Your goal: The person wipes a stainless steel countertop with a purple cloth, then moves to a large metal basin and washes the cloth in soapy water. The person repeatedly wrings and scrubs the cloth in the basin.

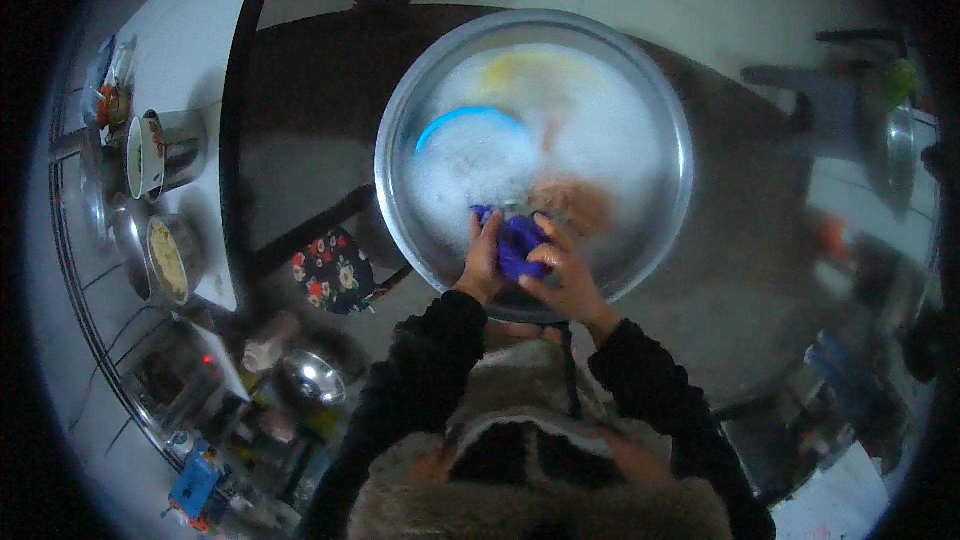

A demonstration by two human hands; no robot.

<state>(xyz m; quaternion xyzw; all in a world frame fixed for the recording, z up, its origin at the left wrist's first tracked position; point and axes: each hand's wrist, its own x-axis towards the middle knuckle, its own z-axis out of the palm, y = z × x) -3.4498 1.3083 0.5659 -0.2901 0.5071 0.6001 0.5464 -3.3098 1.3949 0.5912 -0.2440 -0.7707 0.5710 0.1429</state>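
A large round metal basin [684,165] stands before me, filled with whitish, foamy water. My left hand [483,259] and my right hand [566,270] both grip a wet purple cloth [519,246] over the basin's near side. Just beyond my hands, a brownish-orange thing [577,204] shows blurred in the water. The curved bright blue rim [469,114] of some round item breaks the foam at the left. A yellowish patch [525,71] lies under the foam at the far side. What else is beneath the water is hidden.
On the left, a white table [202,52] holds a metal pot [180,150] and a bowl of pale food [169,259]. A stool with a floral seat [334,270] stands left of the basin. A metal bowl [315,376] is at lower left, and a wide metal pan [898,157] at far right.
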